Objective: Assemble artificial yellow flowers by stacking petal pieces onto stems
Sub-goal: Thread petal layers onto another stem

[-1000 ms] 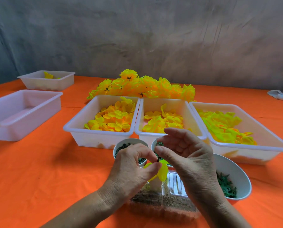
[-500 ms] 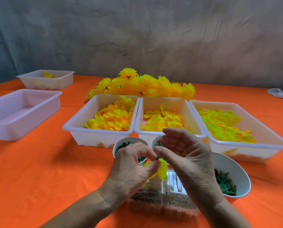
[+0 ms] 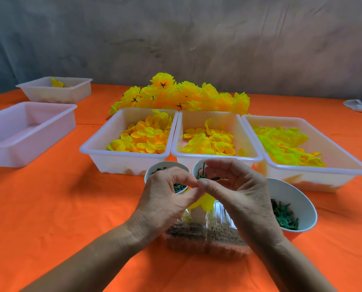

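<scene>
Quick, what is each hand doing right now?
Left hand: fingers pinching the yellow petal piece.
Right hand: fingers curled, pinching the thin dark stem.

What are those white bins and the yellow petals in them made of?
The white bins look like thin, semi-glossy moulded plastic: translucent walls, rolled rims. The yellow petals look like matte synthetic fabric, thin and crinkled, though thin plastic film cannot be ruled out.

An orange cloth covers the table (image 3: 49, 207). The trays (image 3: 124, 160) are translucent white; those in front of the heaped yellow-orange flowers (image 3: 182, 95) hold yellow-and-orange petals (image 3: 143, 138), and the tray furthest right of that heap holds greener yellow petals (image 3: 285, 144). White cups (image 3: 302, 205) hold dark green pieces (image 3: 284, 216). The wall (image 3: 175, 39) is mottled grey.
</scene>
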A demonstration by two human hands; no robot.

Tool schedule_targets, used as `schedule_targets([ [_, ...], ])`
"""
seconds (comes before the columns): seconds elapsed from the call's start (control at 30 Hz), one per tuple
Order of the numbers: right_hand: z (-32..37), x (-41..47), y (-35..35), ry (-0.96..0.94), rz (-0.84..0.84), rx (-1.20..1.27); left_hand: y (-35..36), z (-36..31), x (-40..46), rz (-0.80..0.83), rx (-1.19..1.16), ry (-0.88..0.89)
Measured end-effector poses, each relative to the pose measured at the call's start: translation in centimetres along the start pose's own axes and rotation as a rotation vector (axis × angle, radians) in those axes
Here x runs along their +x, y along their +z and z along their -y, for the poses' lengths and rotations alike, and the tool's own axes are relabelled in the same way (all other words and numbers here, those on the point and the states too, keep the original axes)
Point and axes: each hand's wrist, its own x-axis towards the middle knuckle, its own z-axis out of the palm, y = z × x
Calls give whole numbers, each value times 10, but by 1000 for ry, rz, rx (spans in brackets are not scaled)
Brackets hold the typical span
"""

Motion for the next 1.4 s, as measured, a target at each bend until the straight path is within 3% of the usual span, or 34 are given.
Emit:
schedule_targets([
  [0.1,-4,-3,-1,34,17,-54,-4,3,-4,42,-20,-66],
  [0.2,-9,-7,-1,45,28,-40,-7,6,-8,-14,-66,-102],
  [0.43,-11,-11,2,113,8,68,-5,-1,-6,-90,-104,73],
  [0.6,-7,-9,-3,119,34,82,-4,1,-3,-109,-96,73],
  [0.83,-9,-3,-6,124,61,-6,-7,1,-2,-62,-1,92],
  [1.0,-11,-1,-6,173,91,-45,-8,1,3,-14,194,211],
  [1.27,-14,-1,-12,216,121,37,-11,2,3,23,45,75],
  [1.4,-14,2,-17,186,139,-61,-10,0,0,9,-22,54],
])
